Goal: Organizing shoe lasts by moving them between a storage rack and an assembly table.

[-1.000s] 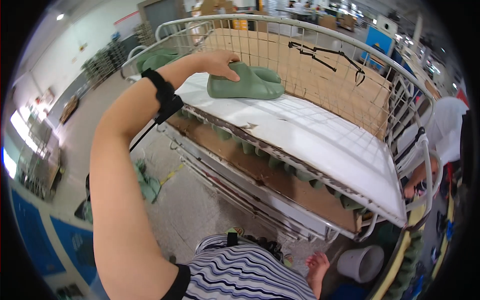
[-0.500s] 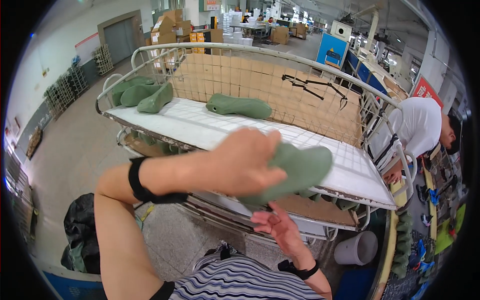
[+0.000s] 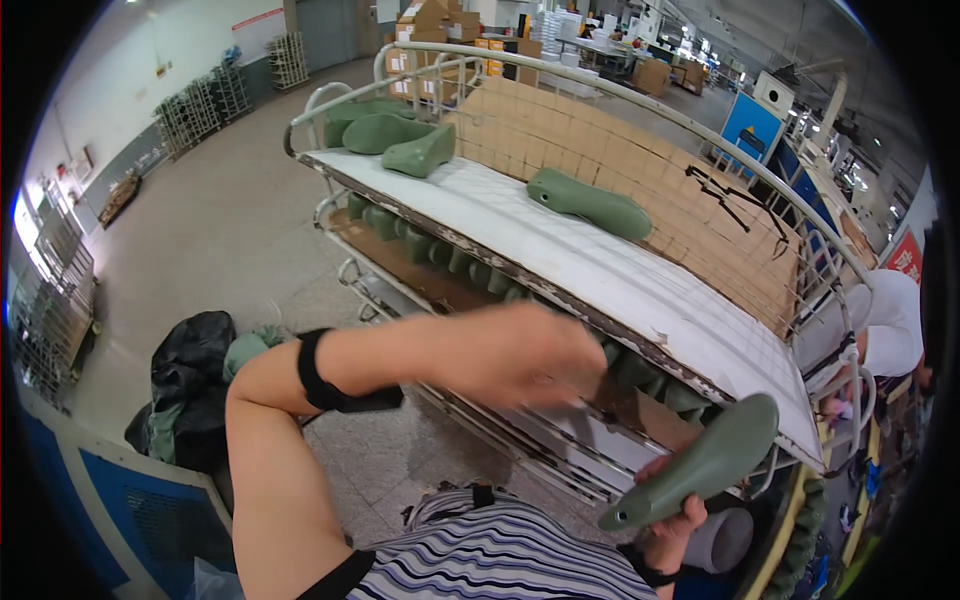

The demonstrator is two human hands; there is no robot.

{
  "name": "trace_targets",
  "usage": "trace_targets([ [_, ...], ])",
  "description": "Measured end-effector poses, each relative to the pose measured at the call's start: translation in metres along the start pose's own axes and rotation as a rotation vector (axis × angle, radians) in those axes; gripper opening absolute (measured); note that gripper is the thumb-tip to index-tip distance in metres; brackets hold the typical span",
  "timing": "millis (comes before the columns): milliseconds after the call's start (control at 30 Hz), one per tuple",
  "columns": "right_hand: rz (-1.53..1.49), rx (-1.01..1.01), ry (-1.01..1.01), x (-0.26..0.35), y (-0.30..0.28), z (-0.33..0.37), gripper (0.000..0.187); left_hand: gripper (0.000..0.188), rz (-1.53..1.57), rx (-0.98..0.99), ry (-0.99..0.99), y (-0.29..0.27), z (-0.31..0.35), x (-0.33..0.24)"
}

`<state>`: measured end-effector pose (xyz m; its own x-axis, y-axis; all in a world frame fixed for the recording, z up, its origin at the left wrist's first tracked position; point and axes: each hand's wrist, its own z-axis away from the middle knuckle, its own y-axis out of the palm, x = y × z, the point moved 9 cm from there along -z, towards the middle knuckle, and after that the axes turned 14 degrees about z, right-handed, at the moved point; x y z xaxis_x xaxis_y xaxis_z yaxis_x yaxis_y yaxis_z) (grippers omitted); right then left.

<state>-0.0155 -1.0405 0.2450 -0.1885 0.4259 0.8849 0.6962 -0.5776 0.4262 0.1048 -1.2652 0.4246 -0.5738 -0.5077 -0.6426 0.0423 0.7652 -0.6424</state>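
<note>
The right hand, at five o'clock, grips a green shoe form. The left hand is blurry, fingers unclear; before, it held the form.

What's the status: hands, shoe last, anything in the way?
Right hand gripping green shoe last low beside cart. Left hand blurred, empty, crossing before lower shelf. Nothing between them.

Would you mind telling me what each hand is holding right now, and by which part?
The right hand grips a green shoe last near its lower, narrow end. The left hand is blurred over the cart's edge and seems to hold nothing.
</note>
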Motion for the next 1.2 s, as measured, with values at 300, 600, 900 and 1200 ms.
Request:
trace_targets([
  [300, 0.146, -0.178, 0.330, -0.061, -0.040, 0.046, 0.072, 0.040, -0.576, -0.444, -0.789, -0.287, 0.091, 0.153],
  [600, 0.081, -0.414, 0.549, -0.106, -0.035, 0.078, 0.059, 0.099, -0.321, -0.068, -1.564, -0.285, 0.133, 0.266],
  [900, -0.103, -0.376, 0.675, -0.161, -0.038, 0.053, 0.063, 0.090, -0.001, -0.013, -1.212, -0.237, 0.092, 0.209],
  [1200, -0.041, -0.344, 0.788, -0.170, -0.010, 0.025, 0.066, 0.049, -1.021, -0.189, -1.128, -0.386, 0.210, 0.228],
])
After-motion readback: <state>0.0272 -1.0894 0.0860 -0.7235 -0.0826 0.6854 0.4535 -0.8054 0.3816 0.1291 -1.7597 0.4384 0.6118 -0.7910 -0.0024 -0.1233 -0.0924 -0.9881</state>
